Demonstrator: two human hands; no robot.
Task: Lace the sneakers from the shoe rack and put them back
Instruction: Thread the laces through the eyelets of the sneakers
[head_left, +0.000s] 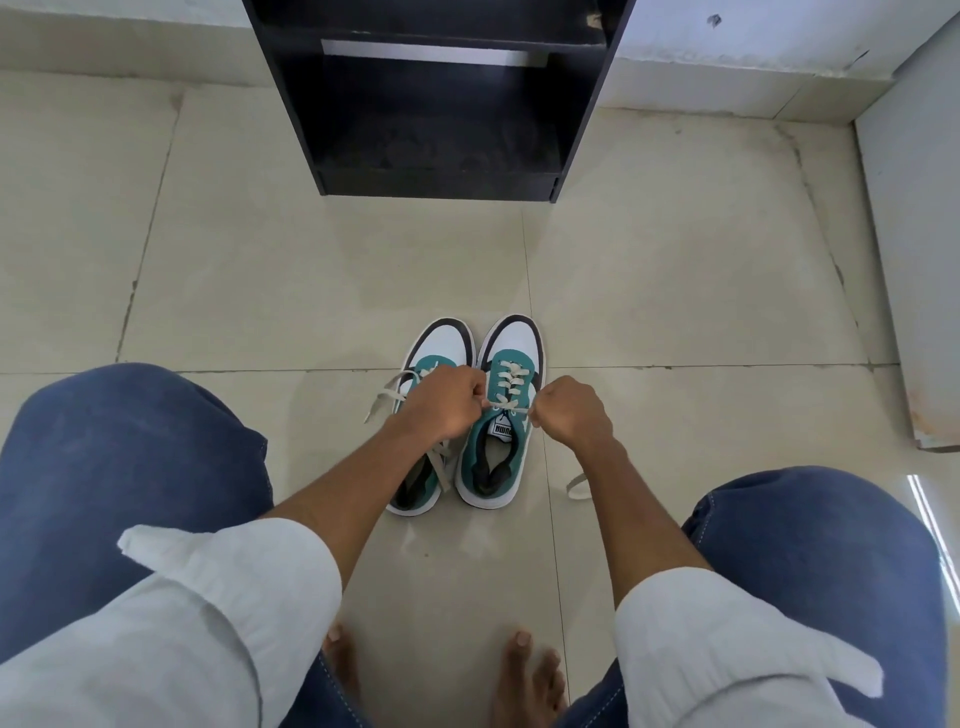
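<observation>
Two teal, white and black sneakers stand side by side on the tiled floor, toes pointing away from me. The right sneaker (511, 353) has its cream lace (511, 382) crossed through several eyelets. My left hand (447, 402) and my right hand (569, 413) are each shut on one end of that lace, pulling outward at the top eyelets. The left sneaker (441, 340) lies partly under my left hand; its lace (384, 397) trails loose to the left. One loose lace end (577, 488) lies on the floor by my right forearm.
The black shoe rack (436, 104) stands straight ahead against the wall, its lower shelves open toward me. My knees in blue jeans frame both sides and my bare feet are at the bottom. A white panel (919, 260) leans at the right.
</observation>
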